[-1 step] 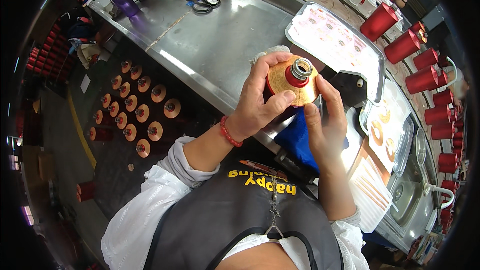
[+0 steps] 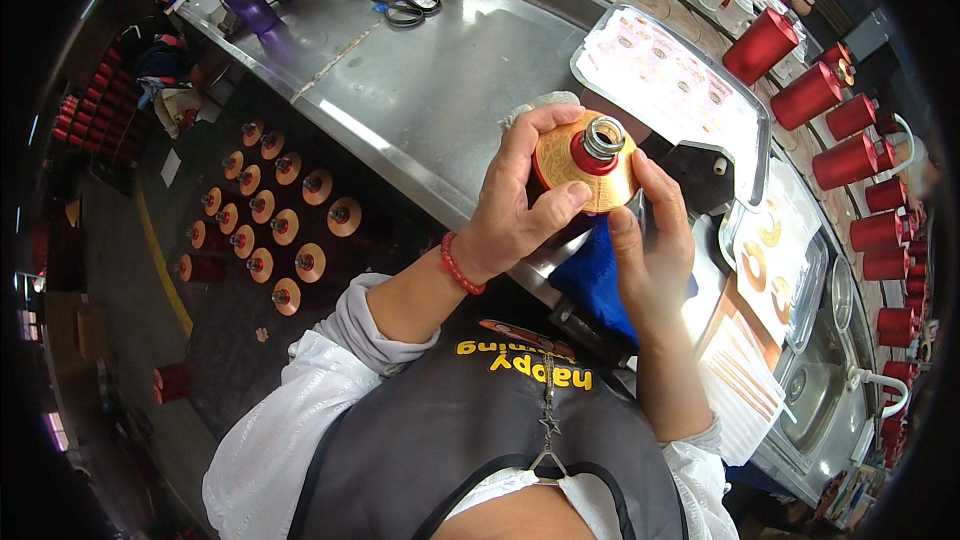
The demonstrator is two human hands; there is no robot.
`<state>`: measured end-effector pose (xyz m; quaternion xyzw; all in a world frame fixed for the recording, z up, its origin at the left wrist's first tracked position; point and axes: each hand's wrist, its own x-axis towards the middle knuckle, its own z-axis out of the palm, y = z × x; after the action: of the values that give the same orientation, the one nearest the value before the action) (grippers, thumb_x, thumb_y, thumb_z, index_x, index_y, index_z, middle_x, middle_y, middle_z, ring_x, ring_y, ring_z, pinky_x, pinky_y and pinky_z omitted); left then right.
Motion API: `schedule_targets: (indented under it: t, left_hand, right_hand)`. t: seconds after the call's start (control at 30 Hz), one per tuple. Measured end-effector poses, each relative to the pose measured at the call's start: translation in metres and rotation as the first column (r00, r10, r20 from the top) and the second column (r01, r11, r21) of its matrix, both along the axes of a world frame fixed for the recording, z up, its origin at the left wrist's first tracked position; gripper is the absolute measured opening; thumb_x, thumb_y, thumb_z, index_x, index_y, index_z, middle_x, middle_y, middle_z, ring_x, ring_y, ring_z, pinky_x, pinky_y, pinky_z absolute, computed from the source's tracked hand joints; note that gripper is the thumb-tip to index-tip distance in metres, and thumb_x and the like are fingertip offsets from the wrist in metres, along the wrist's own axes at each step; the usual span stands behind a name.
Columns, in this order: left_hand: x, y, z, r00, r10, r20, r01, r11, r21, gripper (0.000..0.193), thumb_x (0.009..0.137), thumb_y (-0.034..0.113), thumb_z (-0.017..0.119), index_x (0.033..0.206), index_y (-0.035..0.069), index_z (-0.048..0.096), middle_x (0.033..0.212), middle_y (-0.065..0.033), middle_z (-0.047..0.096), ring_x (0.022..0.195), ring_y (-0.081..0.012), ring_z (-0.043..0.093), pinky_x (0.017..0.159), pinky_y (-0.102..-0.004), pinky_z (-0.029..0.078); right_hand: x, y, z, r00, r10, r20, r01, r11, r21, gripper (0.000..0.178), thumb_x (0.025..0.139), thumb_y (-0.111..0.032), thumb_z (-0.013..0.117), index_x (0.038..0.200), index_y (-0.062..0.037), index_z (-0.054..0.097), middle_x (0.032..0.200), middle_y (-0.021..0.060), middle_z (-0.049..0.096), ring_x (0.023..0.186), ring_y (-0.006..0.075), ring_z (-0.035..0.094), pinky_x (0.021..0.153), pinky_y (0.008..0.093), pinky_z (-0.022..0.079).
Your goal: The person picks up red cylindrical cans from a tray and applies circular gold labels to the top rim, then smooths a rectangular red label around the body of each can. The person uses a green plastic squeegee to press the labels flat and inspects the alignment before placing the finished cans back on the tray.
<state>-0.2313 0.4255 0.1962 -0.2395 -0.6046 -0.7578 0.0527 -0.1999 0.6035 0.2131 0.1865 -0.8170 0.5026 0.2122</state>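
A red flask (image 2: 585, 165) with a gold label on its shoulder is held above the near edge of the steel bench (image 2: 440, 80). The left hand (image 2: 520, 210) is closed around its side; the right hand (image 2: 650, 240) has its fingers pressed flat on the label. The label appears stuck on, with smoothing left. Beyond, a clear tray (image 2: 745, 115) holds label sheets. At the far right edge, labelled red flasks (image 2: 850, 160) stand in rows.
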Motion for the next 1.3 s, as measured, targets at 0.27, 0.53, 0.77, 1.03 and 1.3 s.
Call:
schedule_targets:
  t: [0.27,0.53,0.77,1.03,1.3]
  left_hand:
    - [-0.003,-0.011,0.002,0.992,-0.116,-0.046,0.121,0.985,0.122,0.055,0.107,0.039,0.048,0.146,0.001,0.037,0.141,-0.0130,0.050,0.131,-0.0196,0.048,0.112,-0.0346,0.037]
    - [-0.005,-0.014,-0.004,1.000,0.002,-0.001,-0.002,0.981,0.193,0.053,0.107,0.042,0.045,0.138,0.000,0.051,0.136,-0.0124,0.056,0.125,-0.0189,0.054,0.109,-0.0339,0.041]
    - [-0.021,-0.009,-0.008,0.991,-0.130,-0.004,0.127,0.963,0.239,0.035,0.101,0.015,0.052,0.133,0.001,0.057,0.131,-0.0125,0.062,0.118,-0.0151,0.058,0.103,-0.0319,0.046]
    - [-0.003,-0.031,-0.009,0.713,0.314,-0.627,-0.562,0.791,-0.243,0.049,0.104,0.045,0.051,0.134,0.008,0.060,0.135,-0.0118,0.062,0.132,-0.0348,0.048,0.119,-0.0537,0.022]
    - [0.002,-0.004,-0.007,0.698,0.188,-0.691,-0.441,0.873,-0.208,0.046,0.083,0.019,0.073,0.127,0.018,0.061,0.131,-0.0081,0.059,0.126,-0.0300,0.048,0.118,-0.0526,0.025]
  right_hand:
    - [-0.006,0.004,0.010,1.000,-0.007,-0.030,0.009,0.998,0.058,0.044,0.097,-0.025,0.067,0.132,0.0006,0.060,0.128,0.0185,0.061,0.117,0.0294,0.061,0.099,0.0371,0.047]
    - [-0.011,-0.020,0.023,0.998,-0.036,-0.052,0.043,0.988,0.149,0.046,0.087,-0.022,0.073,0.126,0.0000,0.062,0.128,0.0209,0.057,0.119,0.0344,0.057,0.102,0.0421,0.045]
    - [-0.015,-0.019,0.019,1.000,-0.007,-0.024,0.011,0.989,0.145,0.045,0.086,-0.017,0.071,0.128,-0.0008,0.061,0.130,0.0221,0.055,0.119,0.0346,0.056,0.099,0.0418,0.047]
    - [-0.014,0.023,0.014,0.987,0.029,0.155,-0.010,0.992,-0.122,0.049,0.092,-0.002,0.063,0.140,0.0014,0.052,0.135,0.0190,0.061,0.107,0.0177,0.065,0.089,0.0296,0.053]
    - [-0.019,0.037,0.067,0.963,0.067,-0.261,0.036,0.928,0.371,0.024,0.081,-0.004,0.075,0.098,-0.0038,0.058,0.074,0.0099,0.060,0.064,0.0264,0.061,0.060,0.0350,0.048]
